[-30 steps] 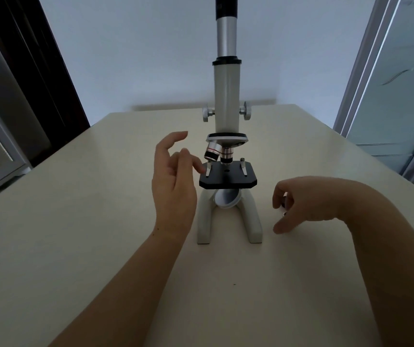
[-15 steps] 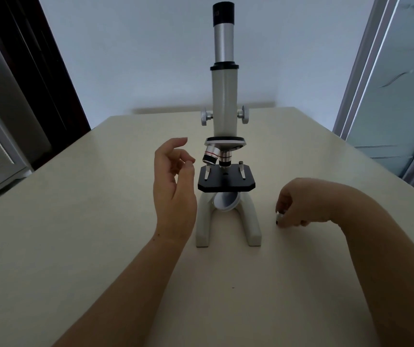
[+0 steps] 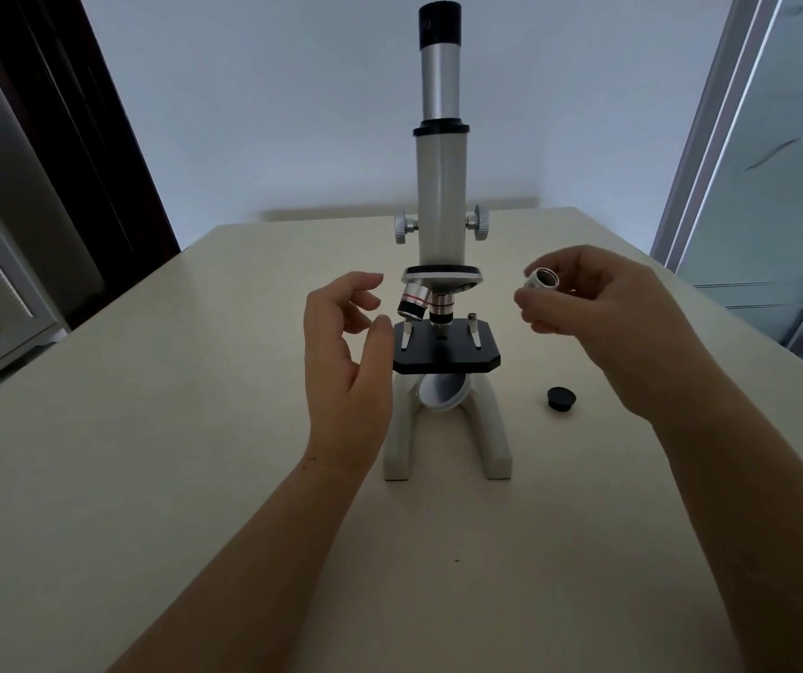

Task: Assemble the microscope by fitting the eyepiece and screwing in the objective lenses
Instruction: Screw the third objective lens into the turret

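A white microscope (image 3: pixel 440 196) stands upright at the table's middle, its black eyepiece (image 3: pixel 439 22) seated on top of the tube. Two objective lenses (image 3: pixel 414 306) hang from the nosepiece above the black stage (image 3: pixel 445 354). My right hand (image 3: pixel 598 313) is raised to the right of the nosepiece, its fingertips pinching a silver objective lens (image 3: pixel 541 283). My left hand (image 3: pixel 346 352) hovers just left of the stage, fingers curled apart, with nothing in it.
A small black cap (image 3: pixel 561 397) lies on the cream table (image 3: pixel 147 478) right of the microscope's base. A dark door frame is at the far left and a glass door at the right.
My right hand has lifted from the table beside the base up to nosepiece height with the silver lens, uncovering the black cap. My left hand stayed near the stage.
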`<action>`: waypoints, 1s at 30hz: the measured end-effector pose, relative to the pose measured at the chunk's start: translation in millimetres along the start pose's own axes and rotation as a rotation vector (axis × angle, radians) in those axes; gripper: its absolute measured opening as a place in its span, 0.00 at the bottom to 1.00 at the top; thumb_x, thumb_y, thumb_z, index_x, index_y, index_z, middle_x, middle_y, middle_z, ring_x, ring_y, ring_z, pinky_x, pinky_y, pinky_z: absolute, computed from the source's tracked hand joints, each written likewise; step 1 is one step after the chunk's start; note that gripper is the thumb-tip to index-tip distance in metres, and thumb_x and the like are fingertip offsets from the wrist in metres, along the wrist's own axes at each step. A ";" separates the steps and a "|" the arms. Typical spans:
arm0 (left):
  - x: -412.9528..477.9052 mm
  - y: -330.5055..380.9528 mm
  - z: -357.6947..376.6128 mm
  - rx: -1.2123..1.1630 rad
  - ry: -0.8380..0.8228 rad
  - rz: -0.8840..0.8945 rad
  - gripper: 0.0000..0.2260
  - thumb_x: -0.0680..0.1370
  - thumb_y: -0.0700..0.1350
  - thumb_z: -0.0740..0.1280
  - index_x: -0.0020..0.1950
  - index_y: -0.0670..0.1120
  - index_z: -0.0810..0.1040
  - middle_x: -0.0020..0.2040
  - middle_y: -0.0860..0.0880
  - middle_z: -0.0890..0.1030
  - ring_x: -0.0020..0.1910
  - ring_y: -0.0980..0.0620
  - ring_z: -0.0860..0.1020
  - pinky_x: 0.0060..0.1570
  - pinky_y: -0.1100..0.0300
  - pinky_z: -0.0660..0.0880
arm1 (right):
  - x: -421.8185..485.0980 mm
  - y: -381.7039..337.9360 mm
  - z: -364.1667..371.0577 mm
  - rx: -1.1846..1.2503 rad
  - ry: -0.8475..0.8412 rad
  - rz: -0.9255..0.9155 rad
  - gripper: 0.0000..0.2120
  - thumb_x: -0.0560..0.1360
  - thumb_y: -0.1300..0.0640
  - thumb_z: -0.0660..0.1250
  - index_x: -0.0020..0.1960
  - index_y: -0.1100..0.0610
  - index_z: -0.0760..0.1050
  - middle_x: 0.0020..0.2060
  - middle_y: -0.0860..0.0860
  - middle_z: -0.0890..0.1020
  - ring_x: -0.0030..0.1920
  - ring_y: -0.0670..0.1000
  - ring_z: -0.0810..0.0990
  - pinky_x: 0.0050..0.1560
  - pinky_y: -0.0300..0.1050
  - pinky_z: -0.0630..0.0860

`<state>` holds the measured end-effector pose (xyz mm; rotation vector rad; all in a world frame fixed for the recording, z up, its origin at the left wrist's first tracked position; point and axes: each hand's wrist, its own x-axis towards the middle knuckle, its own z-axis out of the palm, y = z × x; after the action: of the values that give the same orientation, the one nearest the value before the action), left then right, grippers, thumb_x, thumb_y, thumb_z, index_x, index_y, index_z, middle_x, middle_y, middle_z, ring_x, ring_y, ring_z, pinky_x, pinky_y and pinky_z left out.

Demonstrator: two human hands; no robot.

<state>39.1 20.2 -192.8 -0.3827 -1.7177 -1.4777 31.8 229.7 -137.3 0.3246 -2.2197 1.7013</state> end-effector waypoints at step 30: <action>0.6 9.3 18.1 0.405 -0.112 0.243 0.28 0.73 0.50 0.72 0.71 0.47 0.70 0.67 0.44 0.73 0.67 0.47 0.71 0.66 0.48 0.69 | -12.4 -6.5 33.5 0.147 -0.045 0.061 0.05 0.75 0.52 0.71 0.42 0.49 0.85 0.31 0.42 0.85 0.32 0.36 0.78 0.32 0.24 0.70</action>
<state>38.2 39.2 -185.7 -0.4427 -1.9297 -0.9225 41.7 195.5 -144.2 0.3357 -2.1608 1.9129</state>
